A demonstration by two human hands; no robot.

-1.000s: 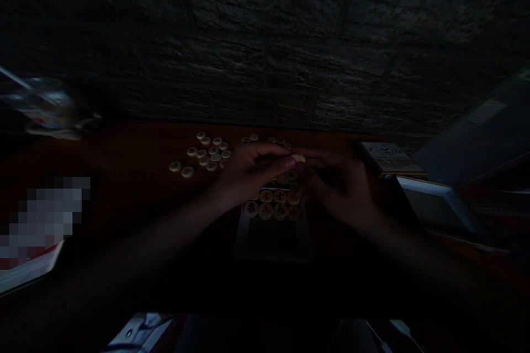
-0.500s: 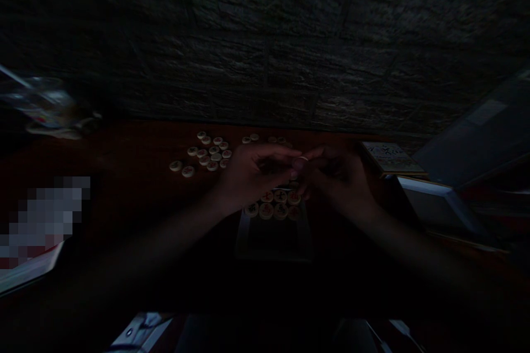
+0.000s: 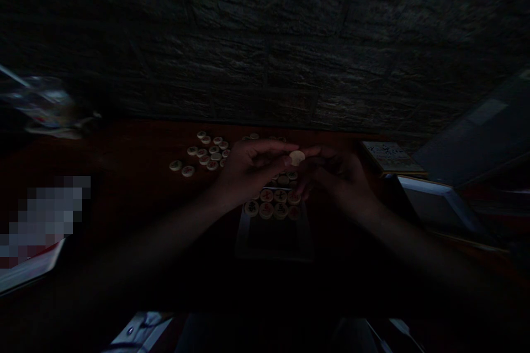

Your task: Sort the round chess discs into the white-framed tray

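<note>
The scene is very dark. My left hand and my right hand meet over a small tray that holds rows of round game pieces marked in red and black. Between the fingertips of both hands sits one pale round piece, turned so its blank face shows. Both hands pinch it. A loose heap of similar pieces lies on the dark red table to the left of my left hand.
A patterned box lid lies at the right, with a pale-framed board beside it. A clear plastic bag sits at the far left. A dark stone wall rises behind the table.
The pale piece between my fingertips has been turned from edge-on to show its flat face. Both hands stayed above the tray.
</note>
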